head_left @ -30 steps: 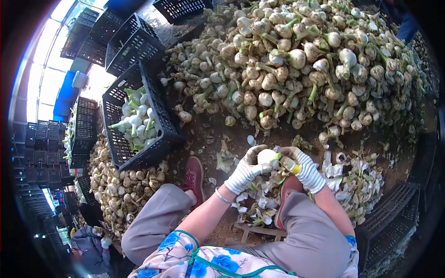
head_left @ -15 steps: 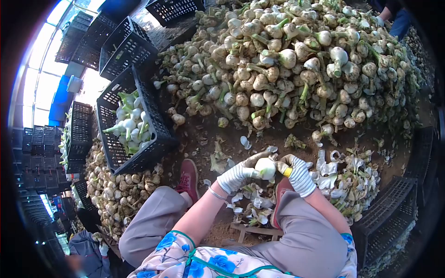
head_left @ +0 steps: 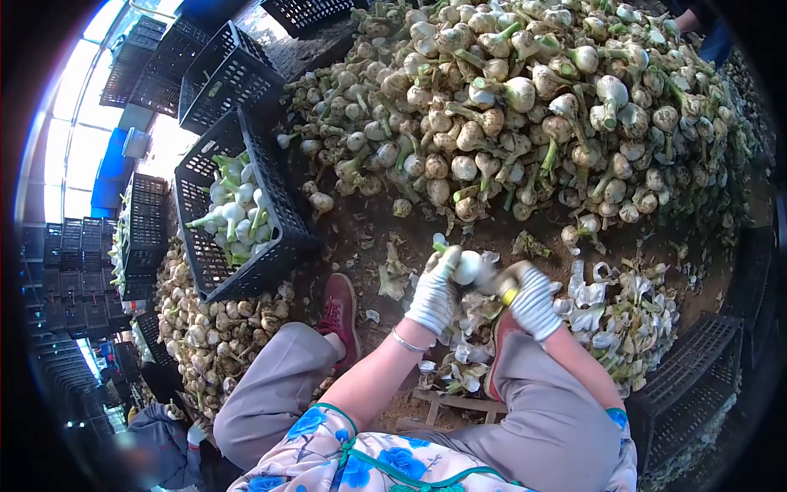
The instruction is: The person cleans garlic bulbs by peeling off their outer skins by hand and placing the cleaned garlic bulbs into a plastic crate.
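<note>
Now your striped-gloved left hand (head_left: 436, 289) grips the round white bulb (head_left: 468, 268), its green stem (head_left: 440, 247) swung leftward; I can't tell whether your blurred right hand (head_left: 529, 297) is closed.

Both hands up front, left closed, right blurred

I have both arms reaching forward and angled inward, hands near each other but apart. My left forearm (head_left: 379, 371) runs up from the lower left, a silvery bracelet (head_left: 407, 341) around the wrist. The left hand (head_left: 436, 289) points up and away, its fingers curled in a closed grip. On my right side, the forearm (head_left: 582, 361) slants in from the lower right, and the right hand (head_left: 529, 298) tips toward the left one, fingers bent. Its fingertips blur on my view, so I can't read their closure. Striped gloves cover both hands, the finger portions dirty brown; a yellow band (head_left: 510, 296) shows on the right.
</note>
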`<state>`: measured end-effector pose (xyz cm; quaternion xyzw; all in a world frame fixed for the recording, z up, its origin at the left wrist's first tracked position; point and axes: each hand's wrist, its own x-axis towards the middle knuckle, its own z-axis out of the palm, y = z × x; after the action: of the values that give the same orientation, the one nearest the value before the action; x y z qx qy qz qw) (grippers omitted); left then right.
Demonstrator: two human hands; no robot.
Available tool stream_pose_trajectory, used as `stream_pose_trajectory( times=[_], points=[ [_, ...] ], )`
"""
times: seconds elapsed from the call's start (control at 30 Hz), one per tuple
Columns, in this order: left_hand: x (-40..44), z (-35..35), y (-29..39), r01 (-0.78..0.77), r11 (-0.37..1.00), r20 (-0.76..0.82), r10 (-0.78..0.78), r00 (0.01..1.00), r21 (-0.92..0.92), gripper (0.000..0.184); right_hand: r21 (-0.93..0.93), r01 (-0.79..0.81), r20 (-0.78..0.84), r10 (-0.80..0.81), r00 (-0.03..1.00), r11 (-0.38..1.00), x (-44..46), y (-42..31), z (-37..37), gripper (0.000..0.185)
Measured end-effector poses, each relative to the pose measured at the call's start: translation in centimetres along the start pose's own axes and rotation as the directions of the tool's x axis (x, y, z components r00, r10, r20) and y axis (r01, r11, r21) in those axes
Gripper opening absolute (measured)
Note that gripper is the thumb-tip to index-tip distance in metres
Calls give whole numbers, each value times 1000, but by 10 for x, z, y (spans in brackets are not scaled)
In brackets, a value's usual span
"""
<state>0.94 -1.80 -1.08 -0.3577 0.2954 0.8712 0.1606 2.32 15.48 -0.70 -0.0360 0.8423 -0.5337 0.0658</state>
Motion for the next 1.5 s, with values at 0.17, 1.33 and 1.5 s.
stream_pose_trajectory(
  times=[0.17, 1.33, 1.5],
  points=[
    [2, -11, 11, 56, 994, 95, -46, 994, -97, 28, -641, -153, 410, 504, 761, 752, -13, 67, -30, 38],
    [-29, 27, -17, -219, 860, 508, -54, 860, 462, 47, 258, -260, 33, 260, 965, 931, -6, -1, -29, 22],
    [-9, 6, -20, 408, 905, 613, -390, 688, 118, 42, 228, -250, 62, 242, 968, 941, -8, -28, -30, 22]
  ],
)
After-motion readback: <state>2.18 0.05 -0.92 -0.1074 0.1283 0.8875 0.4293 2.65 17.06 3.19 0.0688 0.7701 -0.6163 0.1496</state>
